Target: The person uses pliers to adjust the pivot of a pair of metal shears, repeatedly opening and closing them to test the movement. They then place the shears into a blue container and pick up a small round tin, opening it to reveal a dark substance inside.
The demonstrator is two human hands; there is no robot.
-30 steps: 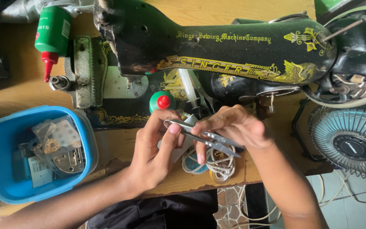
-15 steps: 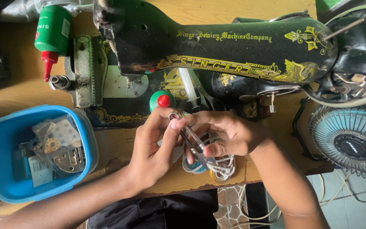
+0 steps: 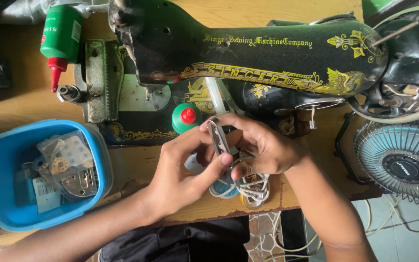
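Observation:
Both my hands meet in front of a black sewing machine (image 3: 267,53) with gold ornament. My left hand (image 3: 183,172) pinches a small metal clip-like tool (image 3: 217,138) between thumb and forefinger. My right hand (image 3: 260,145) closes around the same tool from the right, fingers curled over it. The tool stands nearly upright between the hands. Below the hands lies a coil of white cord (image 3: 253,187) on the wooden table (image 3: 136,165). A small green bottle with a red cap (image 3: 186,116) stands just behind my left thumb.
A blue plastic tub (image 3: 6,160) with small metal parts and plastic bags sits at the left. A green oil bottle with a red nozzle (image 3: 61,41) lies at the back left. A small fan (image 3: 403,162) stands at the right edge.
The metal tool has turned from lying flat across the hands to nearly upright. Both hands have closed in tighter around it.

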